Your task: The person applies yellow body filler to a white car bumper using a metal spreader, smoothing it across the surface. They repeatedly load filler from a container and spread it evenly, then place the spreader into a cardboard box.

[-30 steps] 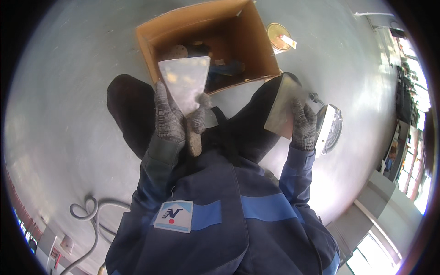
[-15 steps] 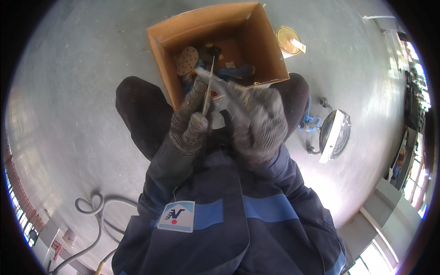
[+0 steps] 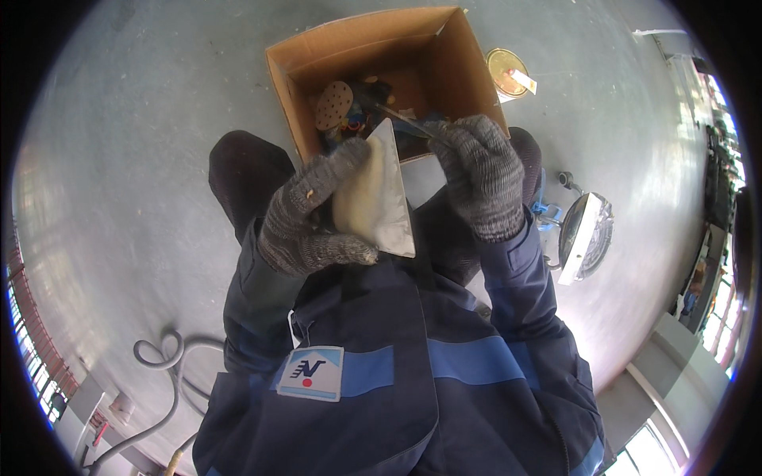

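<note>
My left hand [image 3: 309, 214], in a grey knit glove, grips a flat metal scraper [image 3: 394, 206], its face tilted up. A thick cream-coloured paste, which looks like putty, [image 3: 363, 190] covers much of that face. To its right, my gloved right hand [image 3: 482, 178] is closed round a thin, flat scraper [image 3: 406, 120], seen nearly edge-on, pointing up and left over the box. The two tools are apart. Glove fingers hide the right tool's handle.
Between my knees and beyond stands an open cardboard box [image 3: 349, 41], holding a perforated sanding disc [image 3: 333, 105] and jumbled scraps. A lidded tin [image 3: 506, 73] is right of it. A wheeled stool [image 3: 583, 238] stands at right; a grey hose [image 3: 171, 397] curls at lower left.
My hands have drawn apart, the right one moving up and right with its scraper. My left hand has turned its scraper, so the pasted face now shows.
</note>
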A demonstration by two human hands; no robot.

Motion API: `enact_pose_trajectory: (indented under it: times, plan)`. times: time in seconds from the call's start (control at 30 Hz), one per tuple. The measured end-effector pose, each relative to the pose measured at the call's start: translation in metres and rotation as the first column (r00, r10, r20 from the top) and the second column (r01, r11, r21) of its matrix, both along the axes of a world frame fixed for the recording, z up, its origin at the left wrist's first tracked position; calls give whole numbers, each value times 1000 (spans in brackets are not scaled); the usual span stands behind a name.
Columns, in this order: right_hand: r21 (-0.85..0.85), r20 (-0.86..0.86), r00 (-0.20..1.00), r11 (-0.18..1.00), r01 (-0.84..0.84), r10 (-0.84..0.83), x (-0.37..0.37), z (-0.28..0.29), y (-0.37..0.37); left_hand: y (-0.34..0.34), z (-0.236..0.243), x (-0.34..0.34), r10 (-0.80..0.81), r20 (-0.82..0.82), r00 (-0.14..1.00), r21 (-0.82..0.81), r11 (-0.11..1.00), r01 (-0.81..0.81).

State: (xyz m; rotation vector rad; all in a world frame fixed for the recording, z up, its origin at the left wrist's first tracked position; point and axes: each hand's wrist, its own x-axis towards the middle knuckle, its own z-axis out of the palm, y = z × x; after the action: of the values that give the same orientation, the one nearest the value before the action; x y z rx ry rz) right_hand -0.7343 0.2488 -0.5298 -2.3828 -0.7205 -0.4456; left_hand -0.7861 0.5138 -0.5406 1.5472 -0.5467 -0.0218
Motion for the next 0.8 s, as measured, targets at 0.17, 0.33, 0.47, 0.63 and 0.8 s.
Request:
enact_pose_trajectory:
  times: [0.17,0.33,0.47,0.63,0.8]
  plan:
    - [213,-42,965,941,262,-259,-2,15,9,-16,-22,-15,259,-349,900,27,963,-267]
    - [139,307,951,990,-10,-34,-37,30,44,-34,-81,-34,368,-414,833,-76,897,-435]
    - [166,76,956,942,-293,284,-52,18,65,-47,-101,-62,152,-688,710,-297,833,-466]
    - [192,71,992,975,-116,104,-47,0,73,-66,-87,-45,-122,-746,654,-567,632,-529]
    - [202,-196,980,976,86,-46,-29,3,50,-73,-58,-35,203,-563,801,-389,790,-474]
